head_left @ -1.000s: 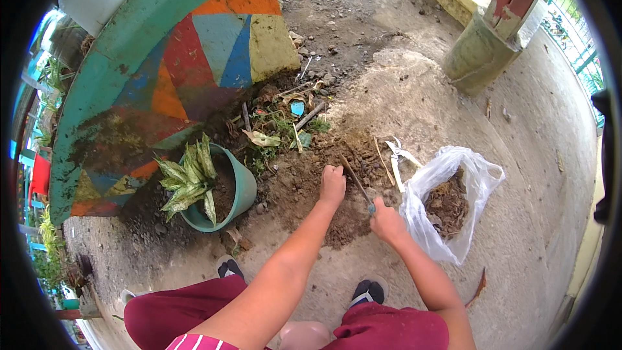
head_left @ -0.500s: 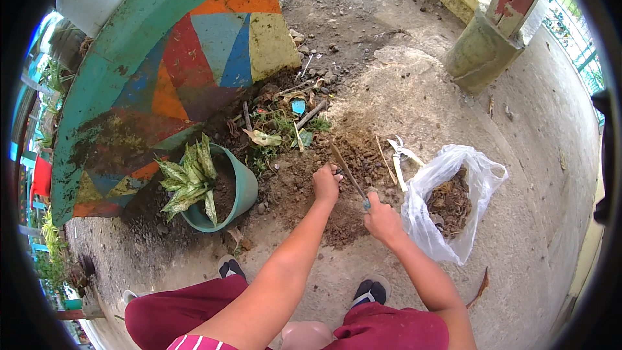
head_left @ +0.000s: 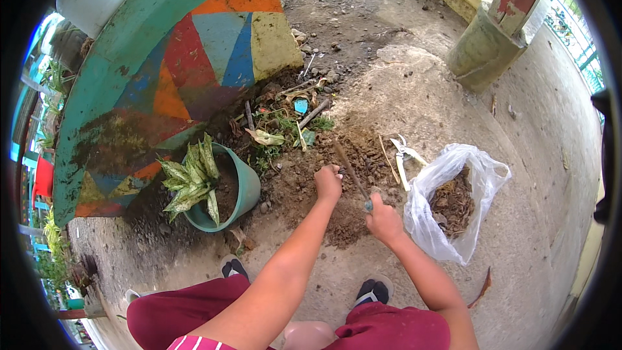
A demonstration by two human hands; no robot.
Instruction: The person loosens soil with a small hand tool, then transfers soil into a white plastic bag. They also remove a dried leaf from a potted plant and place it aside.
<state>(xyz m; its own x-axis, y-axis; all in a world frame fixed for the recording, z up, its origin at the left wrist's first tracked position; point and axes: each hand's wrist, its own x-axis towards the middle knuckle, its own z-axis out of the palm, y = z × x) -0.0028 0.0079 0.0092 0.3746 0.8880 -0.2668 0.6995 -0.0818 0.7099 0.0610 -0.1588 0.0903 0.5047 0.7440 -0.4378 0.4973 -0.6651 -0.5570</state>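
Note:
My right hand point(head_left: 383, 218) is closed around the teal handle of a long knife point(head_left: 352, 170) with a brown, rusty-looking blade. The blade slants up and left over a heap of loose brown soil point(head_left: 317, 220). Close to the blade's left side is my left hand point(head_left: 328, 183), its fingers curled in. Something small and dark shows at those fingertips, too small to name. Left of the soil stands a green pot point(head_left: 247, 188), part filled with soil, with a leafy variegated plant point(head_left: 192, 178) leaning over its rim.
An open clear plastic bag point(head_left: 420, 210) of dry brown matter sits right of the soil, beside white-handled pruning shears point(head_left: 403, 155). Plant scraps and sticks point(head_left: 285, 131) lie along a painted wall point(head_left: 194, 52). A concrete post base point(head_left: 483, 52) stands at the far right.
Both hands keep nearly the same place over the soil. The knife's blade has shifted slightly and looks a little blurred. The whole view has moved by a small amount.

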